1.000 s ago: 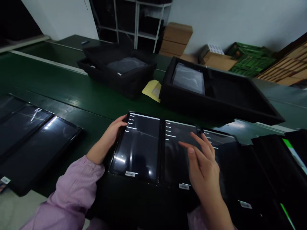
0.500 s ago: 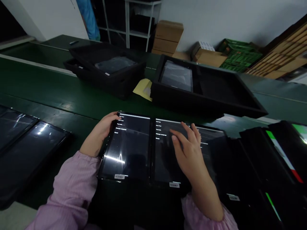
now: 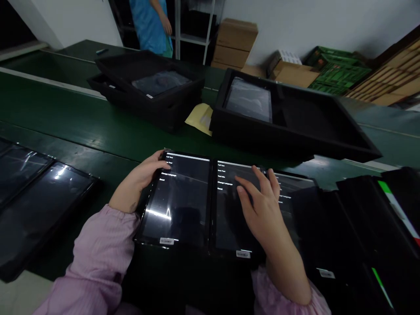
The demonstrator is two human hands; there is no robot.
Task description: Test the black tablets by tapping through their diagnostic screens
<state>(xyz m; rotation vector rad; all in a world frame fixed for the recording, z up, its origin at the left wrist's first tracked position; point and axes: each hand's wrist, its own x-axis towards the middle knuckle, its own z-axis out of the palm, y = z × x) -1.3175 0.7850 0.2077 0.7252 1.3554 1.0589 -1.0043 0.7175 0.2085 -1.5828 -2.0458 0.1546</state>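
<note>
Lit menu text in white shows on a tablet [image 3: 179, 201] lying before me, with a barcode label at its lower edge. My left hand [image 3: 144, 175] grips its upper left edge, the thumb over the screen's menu lines and the other fingers mostly hidden. Right beside it is a middle tablet [image 3: 226, 214] with the same menu. Over that screen hovers or rests my right hand [image 3: 262, 197], fingers spread; contact cannot be made out. A third tablet [image 3: 303, 210] with a menu lies further right, partly behind my right hand.
Dark tablets [image 3: 49, 210] lie at the left. Black foam trays [image 3: 144, 94] are stacked at the back, and another black tray [image 3: 315, 113] holds a bagged tablet. Yellow paper [image 3: 199, 118] sits between them. Black devices [image 3: 364, 218] stand at right. A person in blue [image 3: 147, 26] is behind the bench.
My left thumb has moved down the left tablet's menu and farther onto the screen. A person in blue has come further into view. The whole view has shifted slightly.
</note>
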